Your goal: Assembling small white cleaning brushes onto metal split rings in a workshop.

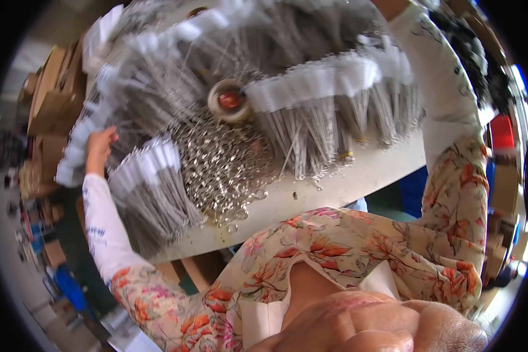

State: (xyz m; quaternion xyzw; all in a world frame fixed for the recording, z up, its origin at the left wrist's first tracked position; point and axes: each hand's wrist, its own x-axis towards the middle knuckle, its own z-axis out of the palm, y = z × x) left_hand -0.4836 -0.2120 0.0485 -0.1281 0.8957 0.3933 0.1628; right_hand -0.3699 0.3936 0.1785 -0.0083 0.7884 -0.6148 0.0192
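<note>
My left hand [101, 146] is at the left edge of the table, among bundles of thin wire-stemmed brushes with white bristle heads. Its fingers look curled together; blur hides what, if anything, is between them. Just below it stands a bundle of brushes [155, 188], heads up and wire stems toward me. My right arm stretches far forward along the right side, and only a bit of my right hand [391, 7] shows at the top edge, its fingers out of sight. Bigger rows of brushes [299, 88] lie between the arms.
Small shiny metal rings [229, 170] are heaped mid-table. Behind them sits a round pale holder [222, 108] with something coppery red inside. The table's near edge [358, 185] curves close to my body. Cardboard boxes [48, 105] stand left; a red object [502, 131] is at right.
</note>
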